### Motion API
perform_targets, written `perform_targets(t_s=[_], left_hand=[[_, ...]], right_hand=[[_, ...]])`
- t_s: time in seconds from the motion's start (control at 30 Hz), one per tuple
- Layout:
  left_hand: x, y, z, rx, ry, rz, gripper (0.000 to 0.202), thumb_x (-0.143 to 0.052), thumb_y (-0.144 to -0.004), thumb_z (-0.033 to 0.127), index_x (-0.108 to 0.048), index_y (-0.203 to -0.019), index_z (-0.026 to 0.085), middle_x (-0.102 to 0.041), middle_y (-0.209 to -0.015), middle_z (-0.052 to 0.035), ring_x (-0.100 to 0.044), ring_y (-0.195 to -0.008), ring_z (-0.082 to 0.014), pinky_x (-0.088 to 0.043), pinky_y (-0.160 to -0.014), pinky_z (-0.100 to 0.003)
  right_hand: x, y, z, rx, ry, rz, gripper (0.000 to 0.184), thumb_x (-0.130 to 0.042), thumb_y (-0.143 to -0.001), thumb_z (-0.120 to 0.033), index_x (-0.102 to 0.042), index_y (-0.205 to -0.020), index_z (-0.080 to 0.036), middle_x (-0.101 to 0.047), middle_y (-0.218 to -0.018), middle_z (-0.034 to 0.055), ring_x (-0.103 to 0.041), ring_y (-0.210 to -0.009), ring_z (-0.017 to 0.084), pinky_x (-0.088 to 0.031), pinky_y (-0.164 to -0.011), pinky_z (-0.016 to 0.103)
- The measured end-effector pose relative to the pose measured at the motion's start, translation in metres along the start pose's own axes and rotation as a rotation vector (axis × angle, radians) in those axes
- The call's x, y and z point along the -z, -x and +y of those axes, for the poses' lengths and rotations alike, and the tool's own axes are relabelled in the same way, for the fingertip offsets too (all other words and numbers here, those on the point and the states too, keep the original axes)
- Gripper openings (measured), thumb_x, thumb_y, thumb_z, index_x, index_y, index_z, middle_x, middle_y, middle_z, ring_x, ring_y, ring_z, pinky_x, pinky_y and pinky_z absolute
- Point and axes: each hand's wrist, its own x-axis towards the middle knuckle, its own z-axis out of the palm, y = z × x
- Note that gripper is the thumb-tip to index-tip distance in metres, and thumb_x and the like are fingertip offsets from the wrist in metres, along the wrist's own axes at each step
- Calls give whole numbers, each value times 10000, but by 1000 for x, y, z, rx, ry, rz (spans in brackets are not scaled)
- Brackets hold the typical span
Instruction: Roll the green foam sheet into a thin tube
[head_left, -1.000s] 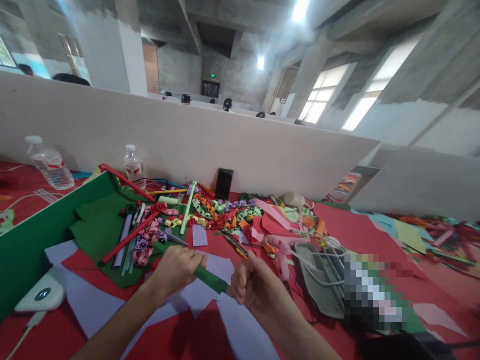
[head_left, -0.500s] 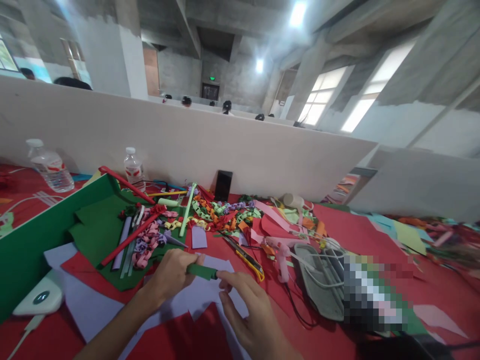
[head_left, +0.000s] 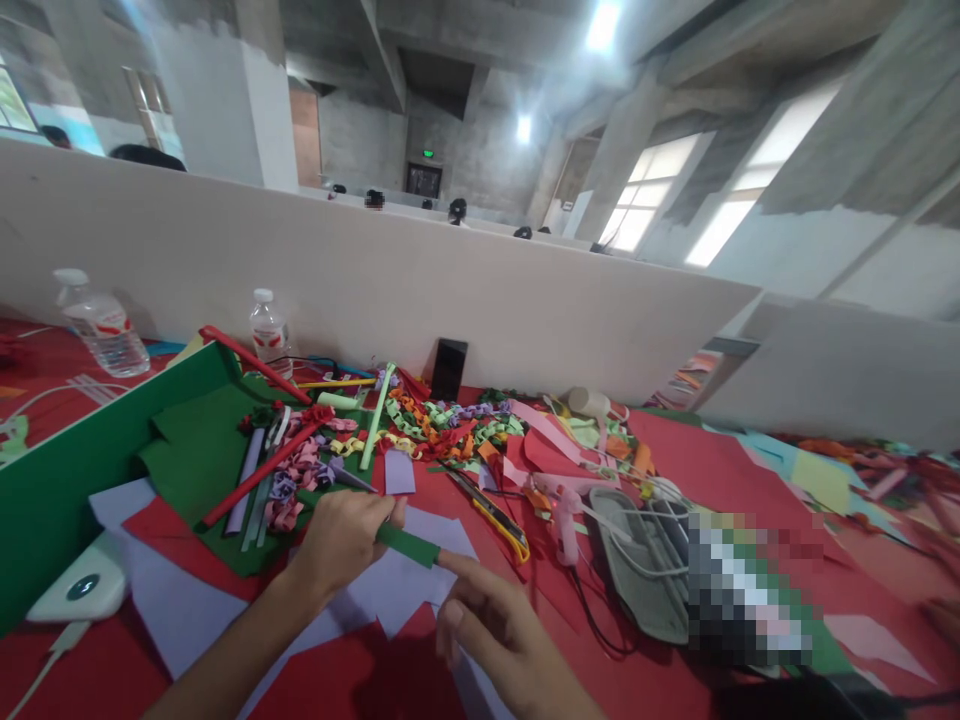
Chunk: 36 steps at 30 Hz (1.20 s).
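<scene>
My left hand (head_left: 343, 540) is closed around a rolled green paper tube (head_left: 409, 546), which points right over lavender paper sheets (head_left: 390, 590) on the red table cover. My right hand (head_left: 491, 640) is low in the view with its fingers loosely stretched out, the index fingertip close to the free end of the green tube. It holds nothing.
Paper chains (head_left: 442, 420), a yellow utility knife (head_left: 499, 520), a pink glue gun (head_left: 562, 510), green and red sheets, two water bottles (head_left: 101, 325) and a black phone (head_left: 448, 368) crowd the table. A white partition (head_left: 450, 290) stands behind. A white device (head_left: 75, 590) lies at left.
My right hand opened from a fist, let go of the green tube's end and dropped lower. My left hand kept its grip on the tube.
</scene>
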Motion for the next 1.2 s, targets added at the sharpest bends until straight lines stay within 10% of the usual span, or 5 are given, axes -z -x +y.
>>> perform_targets(t_s=[0.27,0.63,0.9,1.2], left_hand=[[1,-2,-9,-111,-94,24,382,-404,-986,162,-670,-712,181,-695,-565,-31,-649,-518,-191,-325,-511,-305],[-7,1,-6,79,-30,-92,443,-430,-1000,262,-649,-622,188,-705,-553,-52,-652,-495,-190,-296,-500,-290],[-13,1,7,-68,-183,-59,243,-503,-905,95,-707,-794,168,-727,-609,-41,-687,-532,-211,-375,-498,-271],[-10,-3,12,-22,-161,-309,206,-510,-948,141,-684,-844,175,-737,-687,-61,-709,-573,-218,-378,-493,-263]], right_hand=[[-5,4,6,-181,-466,68,642,-732,-842,-531,-568,-1365,-197,-582,-681,-11,-575,-608,147,-457,-576,272],[-1,-1,2,148,172,279,395,-595,-948,-458,-629,-1241,-195,-627,-847,41,-603,-761,173,-492,-761,305],[-13,-35,10,52,252,288,326,-618,-918,-451,-678,-1072,-170,-619,-705,12,-596,-624,159,-447,-568,248],[3,-40,13,66,349,199,226,-609,-925,-351,-723,-991,-167,-693,-799,43,-632,-697,176,-463,-636,266]])
